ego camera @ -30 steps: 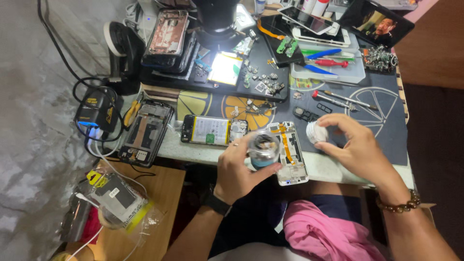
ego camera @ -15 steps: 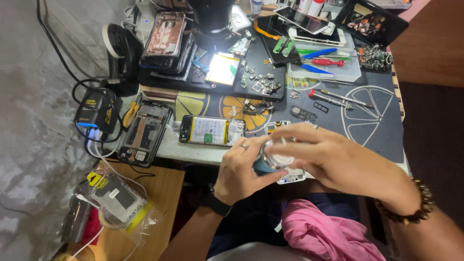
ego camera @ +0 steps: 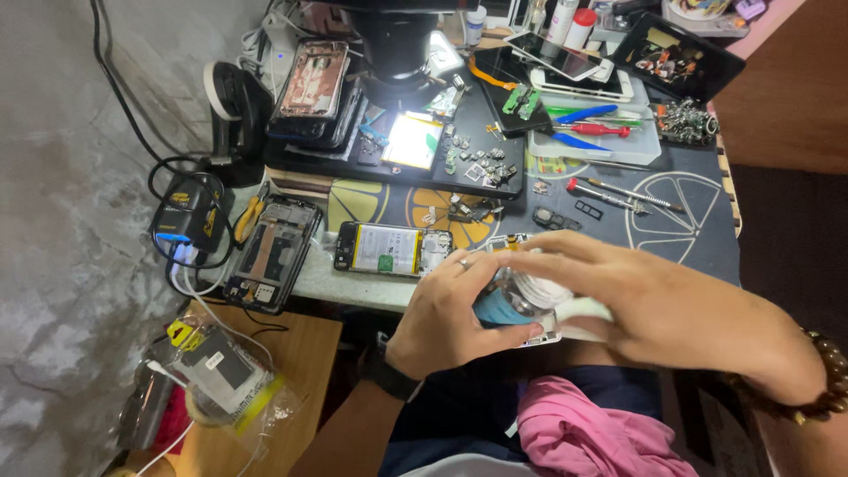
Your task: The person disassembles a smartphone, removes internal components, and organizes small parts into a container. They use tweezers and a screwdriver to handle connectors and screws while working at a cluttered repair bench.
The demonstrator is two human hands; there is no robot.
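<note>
Blue-based round container (ego camera: pixel 496 308), just below the opened phone (ego camera: pixel 392 249), is clamped by left hand (ego camera: pixel 450 320); right hand (ego camera: pixel 658 300) grips its white lid (ego camera: pixel 541 290).

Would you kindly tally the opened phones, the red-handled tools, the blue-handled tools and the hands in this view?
Opened phones: 3, one by the charger, one with a white battery, one at the top
Red-handled tools: 1
Blue-handled tools: 2
Hands: 2, left hand, right hand
Total: 8
</note>
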